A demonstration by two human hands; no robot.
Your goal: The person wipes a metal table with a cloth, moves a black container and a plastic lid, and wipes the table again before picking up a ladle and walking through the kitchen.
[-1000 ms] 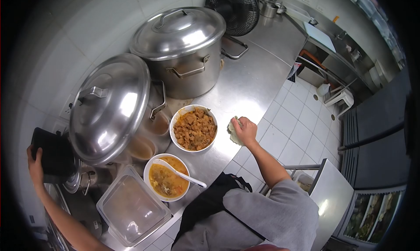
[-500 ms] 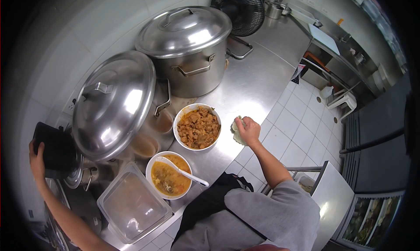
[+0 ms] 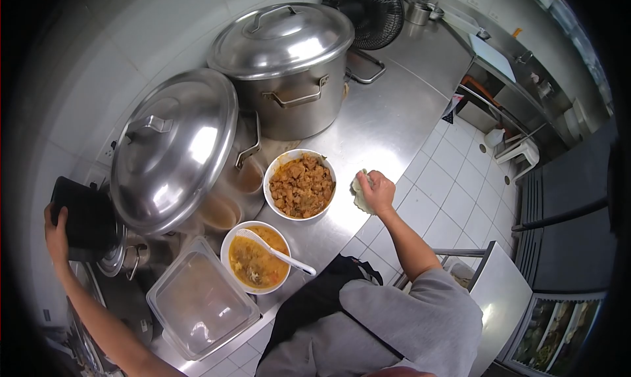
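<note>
My left hand (image 3: 57, 235) grips the near side of a black container (image 3: 85, 219) at the far left, thumb on its front edge and the other fingers mostly hidden. A pale green cloth (image 3: 361, 196) is bunched in my closed right hand (image 3: 378, 191), over the front edge of the steel counter (image 3: 388, 107). Left of the cloth stands a white bowl (image 3: 268, 196) of browned meat chunks (image 3: 302, 186). Nearer to me is a second white bowl (image 3: 227, 262) of orange-yellow soup, with a white spoon (image 3: 279, 253) resting in it.
Two large lidded steel pots (image 3: 282, 94) (image 3: 174, 153) stand along the wall. A translucent plastic box (image 3: 204, 305) lies at the front left. A black fan (image 3: 365, 12) is at the back. Behind me to the right is a steel table (image 3: 496, 298); a dark fridge (image 3: 565, 173) stands farther right.
The view has shifted slightly, so the counter items appear a little higher and to the right. Both hands keep their hold, with little visible movement of their own.
</note>
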